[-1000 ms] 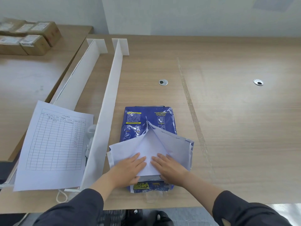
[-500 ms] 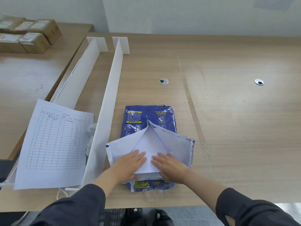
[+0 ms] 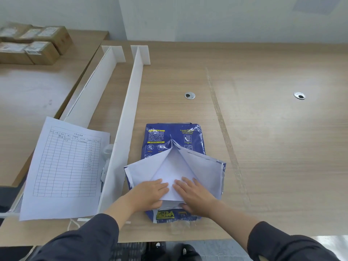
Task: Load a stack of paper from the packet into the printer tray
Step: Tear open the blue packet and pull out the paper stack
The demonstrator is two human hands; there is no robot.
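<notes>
A blue paper packet (image 3: 174, 137) lies on the wooden desk (image 3: 273, 147) right in front of me. Its wrapper is torn open at the near end and the flaps (image 3: 205, 170) are spread out to both sides. The white paper stack (image 3: 172, 170) shows between them. My left hand (image 3: 148, 193) and my right hand (image 3: 194, 194) lie side by side on the stack's near end, fingers flat on top and thumbs tucked at its near edge. No printer or tray is in view.
A long white divider board (image 3: 125, 129) stands upright just left of the packet, with a second one (image 3: 90, 91) beyond it. A printed table sheet (image 3: 64, 166) lies at the left. Cardboard boxes (image 3: 33, 44) sit far left. Two cable grommets (image 3: 189, 95) are set in the desk.
Both hands stay on the near end of the paper stack and have barely shifted. The packet has not moved.
</notes>
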